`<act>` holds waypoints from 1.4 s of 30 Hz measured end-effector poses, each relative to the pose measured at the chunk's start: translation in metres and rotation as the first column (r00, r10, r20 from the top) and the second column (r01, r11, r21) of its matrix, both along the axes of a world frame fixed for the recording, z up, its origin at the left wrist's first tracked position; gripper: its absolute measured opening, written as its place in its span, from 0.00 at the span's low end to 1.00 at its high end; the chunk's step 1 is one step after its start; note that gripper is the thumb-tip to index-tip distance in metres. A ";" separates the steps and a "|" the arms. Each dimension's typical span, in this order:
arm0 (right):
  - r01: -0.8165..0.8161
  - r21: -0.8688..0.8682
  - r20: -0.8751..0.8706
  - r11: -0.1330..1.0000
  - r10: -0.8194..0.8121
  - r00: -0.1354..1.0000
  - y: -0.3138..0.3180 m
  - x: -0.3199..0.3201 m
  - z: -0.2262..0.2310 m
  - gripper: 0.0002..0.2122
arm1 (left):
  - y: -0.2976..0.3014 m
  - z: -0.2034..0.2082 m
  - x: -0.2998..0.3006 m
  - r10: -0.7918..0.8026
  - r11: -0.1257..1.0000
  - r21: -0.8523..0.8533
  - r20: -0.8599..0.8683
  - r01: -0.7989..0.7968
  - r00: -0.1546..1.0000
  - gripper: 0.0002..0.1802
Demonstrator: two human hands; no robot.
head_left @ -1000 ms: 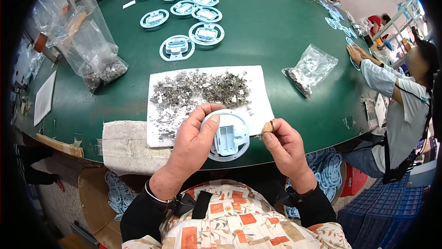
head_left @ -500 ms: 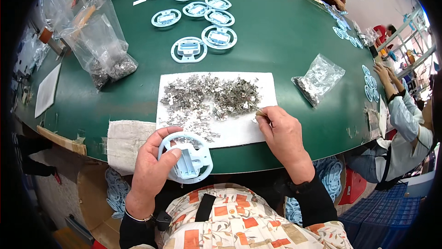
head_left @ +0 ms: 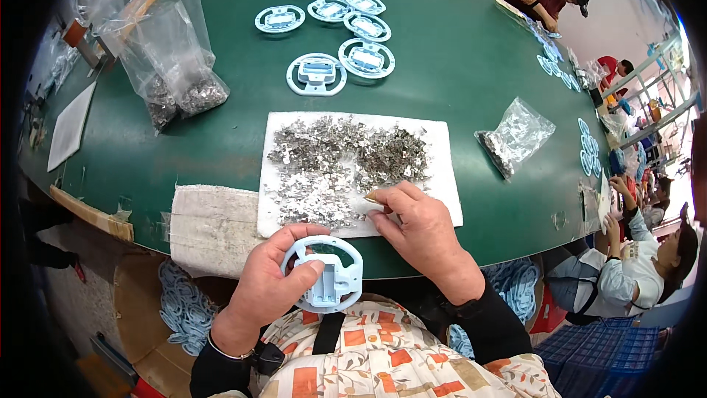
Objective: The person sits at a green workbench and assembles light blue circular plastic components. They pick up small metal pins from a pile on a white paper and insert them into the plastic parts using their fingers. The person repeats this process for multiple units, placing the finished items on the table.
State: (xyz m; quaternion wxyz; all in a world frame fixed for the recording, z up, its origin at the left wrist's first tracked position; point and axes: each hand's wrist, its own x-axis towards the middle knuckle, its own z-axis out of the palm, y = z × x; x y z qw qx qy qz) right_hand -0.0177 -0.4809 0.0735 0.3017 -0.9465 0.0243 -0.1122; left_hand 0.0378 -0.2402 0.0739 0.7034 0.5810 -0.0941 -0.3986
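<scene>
My left hand (head_left: 276, 276) grips a light-blue plastic toy steering wheel (head_left: 349, 278) by its left side, the thumb lying across the front. A rectangular recess shows in the wheel's middle. Just right of it, my right hand (head_left: 420, 232) is held over the near edge of a white foam sheet (head_left: 448, 210), thumb and forefinger curled together. A small brownish tip shows at the forefinger; what the fingers pinch is too small to make out. Small shiny metal pieces (head_left: 324, 144) lie heaped on the sheet, looser toward the near left.
Several light-blue wheels (head_left: 316, 75) lie farther back on the green table (head_left: 243, 140). Clear bags of metal pieces stand at left (head_left: 202, 96) and right (head_left: 508, 140). A whitish cloth (head_left: 213, 225) lies at the near left edge. Co-workers sit along the right side.
My right hand has moved left and nearer, from the sheet's right edge toward the wheel. The wheel in my left hand has shifted slightly right and nearer. The view has turned a little.
</scene>
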 end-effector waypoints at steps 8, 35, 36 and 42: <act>-0.030 -0.068 0.057 0.997 0.034 0.998 -0.004 0.036 0.007 0.06 | -0.008 0.003 0.001 -0.072 0.996 0.050 0.029 0.070 0.997 0.22; -0.366 -0.179 0.213 0.913 0.399 0.892 -0.004 0.023 0.051 0.08 | -0.039 -0.008 0.018 0.003 0.999 -0.053 0.073 0.000 0.997 0.14; -0.378 -0.203 0.240 0.903 0.420 0.875 -0.006 0.021 0.053 0.08 | -0.041 -0.007 0.018 0.012 0.999 -0.045 0.096 -0.007 0.995 0.15; -0.206 0.259 0.001 0.944 0.213 0.977 -0.018 0.003 0.057 0.05 | -0.052 0.002 0.013 0.017 1.000 0.016 0.371 -0.024 0.928 0.14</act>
